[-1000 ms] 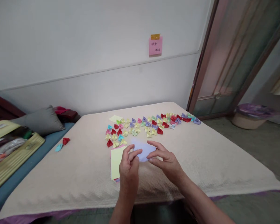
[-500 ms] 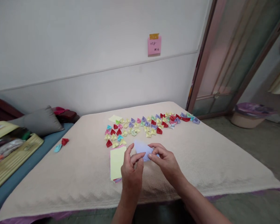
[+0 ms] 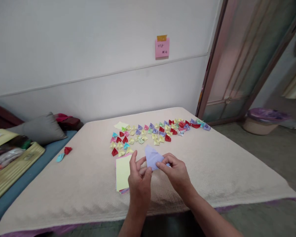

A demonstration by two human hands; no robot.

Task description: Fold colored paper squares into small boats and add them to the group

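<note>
A pale purple sheet of paper (image 3: 152, 156) is held up between both hands above the cream-covered table (image 3: 84, 184). My left hand (image 3: 139, 179) pinches its lower left edge, thumb and fingers closed on it. My right hand (image 3: 175, 171) pinches its lower right side. Just left of the hands lies a stack of paper sheets (image 3: 122, 171) with a yellow one on top. Beyond the hands, several small folded paper pieces (image 3: 153, 132) in red, yellow, purple, blue and pink are spread in a band across the table.
A red and a blue folded piece (image 3: 64, 153) lie on the blue surface left of the table. A grey cushion (image 3: 43, 127) and a yellow tray (image 3: 13, 166) sit further left. A pink note (image 3: 162, 47) hangs on the wall. A basin (image 3: 263, 121) stands on the floor at right.
The purple sheet has been raised and tilted up between the hands. My right hand's fingers, spread a second ago, have closed on it, and both hands drew closer together.
</note>
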